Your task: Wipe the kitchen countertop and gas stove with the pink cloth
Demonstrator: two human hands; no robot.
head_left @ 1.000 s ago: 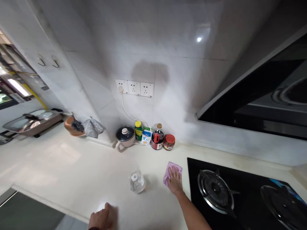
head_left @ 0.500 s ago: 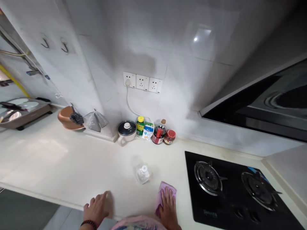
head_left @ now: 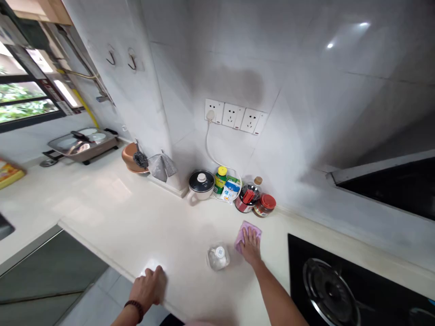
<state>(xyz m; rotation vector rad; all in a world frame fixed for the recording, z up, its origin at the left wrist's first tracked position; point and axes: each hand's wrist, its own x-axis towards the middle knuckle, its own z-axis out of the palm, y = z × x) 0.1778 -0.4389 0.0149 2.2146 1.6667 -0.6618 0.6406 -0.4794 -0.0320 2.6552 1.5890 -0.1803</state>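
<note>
My right hand [head_left: 251, 248] lies over a folded purple cleaning cloth [head_left: 247, 228], pressing it onto the white countertop [head_left: 176, 240] with the fingers stretched out. Left of that hand stands a clear plastic bottle [head_left: 218, 257] with a whitish cap, seen from above. My left hand [head_left: 147, 287], a dark beaded bracelet at its wrist, rests at the counter's front edge; its fingers are loosely bent and no object shows in them.
Along the wall stand a lidded pot [head_left: 201, 183], a green bottle [head_left: 220, 179], a white-blue packet [head_left: 231, 190] and a red-lidded jar [head_left: 265, 205]. A black gas stove [head_left: 326, 290] is at right. An electric pan [head_left: 83, 144] sits far left.
My right hand has pushed the cloth across the counter toward the wall, past the bottle. The view has turned left, bringing in a window. My left hand stays at the counter edge.
</note>
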